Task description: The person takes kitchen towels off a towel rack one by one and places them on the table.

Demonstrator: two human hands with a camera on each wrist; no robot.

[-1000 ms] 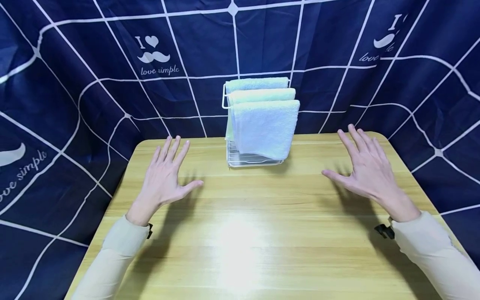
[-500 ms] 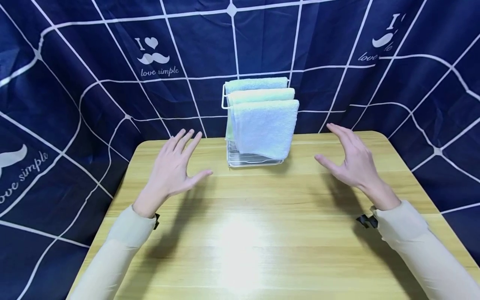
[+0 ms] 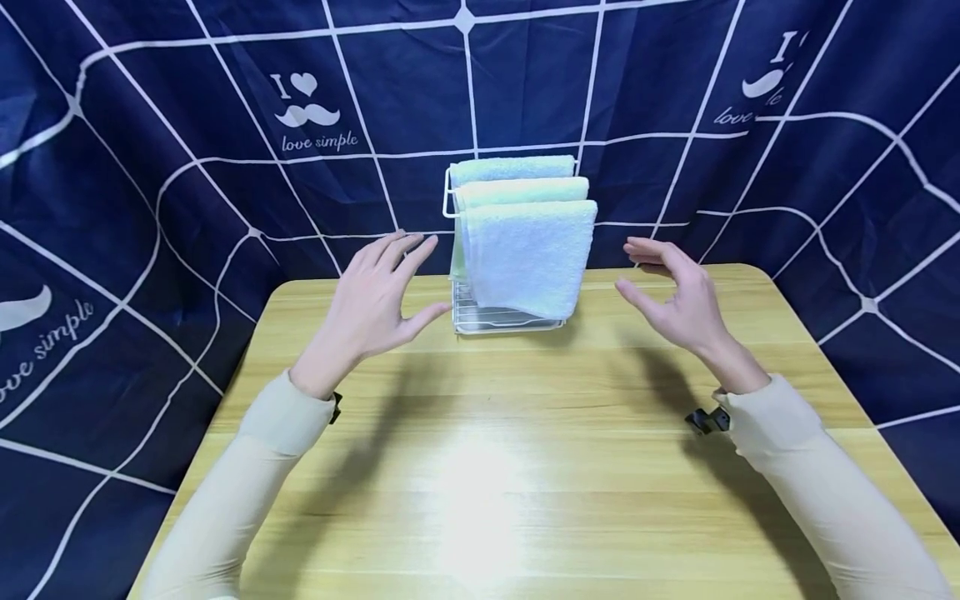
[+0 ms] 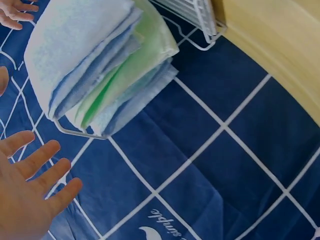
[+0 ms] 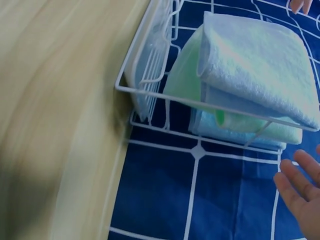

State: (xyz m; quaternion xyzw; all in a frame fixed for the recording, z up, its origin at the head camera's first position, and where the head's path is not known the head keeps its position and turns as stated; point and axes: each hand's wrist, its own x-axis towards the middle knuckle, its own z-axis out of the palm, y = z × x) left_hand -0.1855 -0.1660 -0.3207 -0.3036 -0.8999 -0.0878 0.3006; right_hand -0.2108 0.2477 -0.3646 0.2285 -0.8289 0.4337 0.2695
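Three folded towels hang one behind another on a white wire rack (image 3: 461,331) at the back of the table. The front towel (image 3: 528,258) is pale blue-white, the middle towel (image 3: 525,191) has a green tint, and the back towel (image 3: 513,169) is light blue. My left hand (image 3: 367,300) is held up just left of the rack, thumb pointing toward its base. On the other side, my right hand (image 3: 682,300) is raised with fingers slightly bent toward the towels. Both hands hold nothing. In the right wrist view, the rack's side wires (image 5: 150,93) run past the towels.
A wooden table (image 3: 600,467) spreads in front of the rack. Dark blue cloth (image 3: 405,92) with white grid lines surrounds the table at the back and sides. A white tray-like base (image 5: 145,85) sits within the bottom of the rack.
Both hands have moved inward and a little forward toward the rack, from the table's sides. Their fingers were spread wider before and are now closer together. The towels and rack stay put.
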